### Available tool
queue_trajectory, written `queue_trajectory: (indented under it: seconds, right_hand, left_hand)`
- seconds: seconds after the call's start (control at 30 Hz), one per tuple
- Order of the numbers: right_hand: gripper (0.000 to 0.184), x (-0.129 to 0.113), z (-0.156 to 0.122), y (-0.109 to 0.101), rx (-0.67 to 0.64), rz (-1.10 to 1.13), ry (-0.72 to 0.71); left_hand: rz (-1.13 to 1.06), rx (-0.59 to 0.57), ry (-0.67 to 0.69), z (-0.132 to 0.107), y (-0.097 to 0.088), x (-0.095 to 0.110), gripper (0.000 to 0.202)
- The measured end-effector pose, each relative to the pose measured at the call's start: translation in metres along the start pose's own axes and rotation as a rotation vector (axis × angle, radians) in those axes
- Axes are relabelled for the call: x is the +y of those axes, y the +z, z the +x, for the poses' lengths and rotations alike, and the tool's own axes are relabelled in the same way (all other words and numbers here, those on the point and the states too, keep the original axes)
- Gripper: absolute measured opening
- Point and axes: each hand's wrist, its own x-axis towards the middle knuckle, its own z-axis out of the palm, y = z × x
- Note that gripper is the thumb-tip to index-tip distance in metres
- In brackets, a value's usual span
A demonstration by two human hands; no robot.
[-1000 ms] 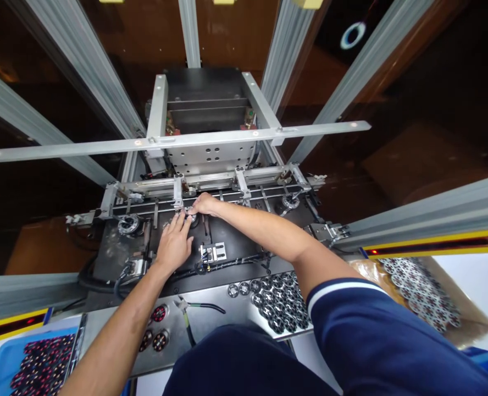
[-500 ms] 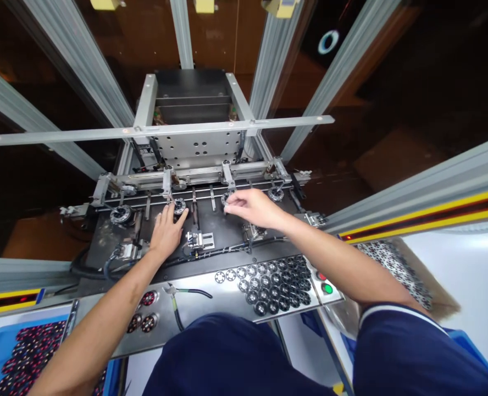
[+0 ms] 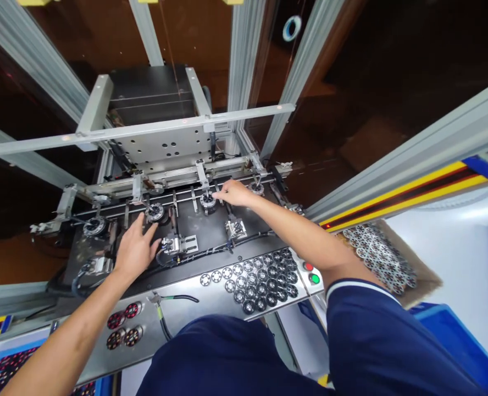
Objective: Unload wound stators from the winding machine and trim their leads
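My left hand (image 3: 134,247) lies flat and open on the black machine bed (image 3: 211,225), fingertips touching a round stator part (image 3: 155,212) seated on a fixture. My right hand (image 3: 234,193) reaches further back, fingers pinched beside another round stator (image 3: 208,201) on the neighbouring fixture; what the fingers grip is hidden. A third stator (image 3: 94,225) sits on the left fixture and another (image 3: 257,188) on the right one.
A steel shelf (image 3: 186,311) in front carries several loose black stators (image 3: 264,280), three wound red ones (image 3: 122,327), and red and green buttons (image 3: 311,273). A cardboard tray of stators (image 3: 378,253) is at right. Aluminium frame bars (image 3: 145,129) cross above.
My right hand moved from the left fixture across to the fixture further right. My left hand stayed by its stator. The view swung to the right.
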Motion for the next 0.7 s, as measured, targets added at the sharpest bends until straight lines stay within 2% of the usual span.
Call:
queue_trajectory:
  seconds: [0.1, 0.2, 0.3, 0.37, 0.47, 0.6, 0.7]
  right_hand:
    - [0.03, -0.009, 0.005, 0.013, -0.104, -0.022, 0.026]
    - [0.03, -0.008, 0.007, 0.018, -0.173, -0.024, 0.051]
    - [0.031, 0.002, 0.012, 0.012, -0.195, -0.013, 0.066]
    - [0.031, 0.006, 0.018, 0.006, -0.198, -0.01, 0.074]
    - [0.033, 0.007, 0.033, 0.001, -0.214, -0.018, 0.093]
    - [0.033, -0.001, 0.06, 0.006, -0.259, -0.029, 0.132]
    - [0.033, -0.003, 0.076, 0.013, -0.256, -0.028, 0.161]
  left_hand:
    - [-0.034, 0.041, 0.024, 0.004, -0.029, 0.004, 0.042]
    - [-0.086, 0.087, 0.081, 0.021, -0.054, 0.02, 0.041]
    - [-0.112, 0.047, 0.193, 0.048, -0.061, 0.044, 0.043]
    - [-0.103, -0.046, 0.278, 0.069, -0.054, 0.06, 0.044]
    - [-0.079, -0.205, 0.375, 0.097, -0.031, 0.078, 0.053]
    - [-0.022, -0.359, 0.381, 0.117, -0.005, 0.09, 0.071]
    - [0.008, -0.408, 0.358, 0.121, 0.002, 0.093, 0.08]
